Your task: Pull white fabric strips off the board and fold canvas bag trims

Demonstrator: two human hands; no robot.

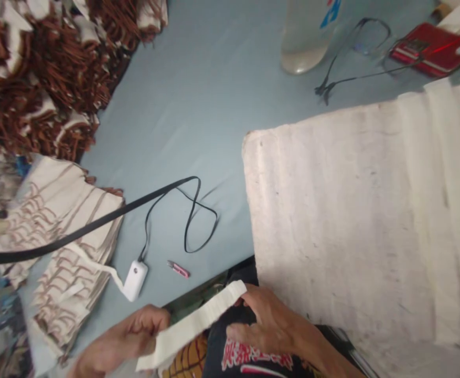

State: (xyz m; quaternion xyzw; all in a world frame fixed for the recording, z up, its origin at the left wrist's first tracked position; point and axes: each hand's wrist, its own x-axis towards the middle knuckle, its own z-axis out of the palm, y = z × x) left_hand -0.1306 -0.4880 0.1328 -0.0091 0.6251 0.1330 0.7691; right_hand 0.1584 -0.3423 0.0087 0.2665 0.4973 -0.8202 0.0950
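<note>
My left hand [123, 338] is closed on the lower end of a folded white fabric strip [194, 325] at the table's near edge. My right hand [269, 320] pinches the strip's upper end, just below a large stack of white fabric sheets [363, 210]. The strip stretches slantwise between both hands, above my lap in dark printed clothing.
The blue-grey table [198, 105] carries a white device [136, 279] on a black cord, a small pink clipper [179, 269], glasses [367, 42], a clear bottle [306, 37] and a red wallet [434, 50]. Piles of cream and brown-handled bags [60, 241] lie left.
</note>
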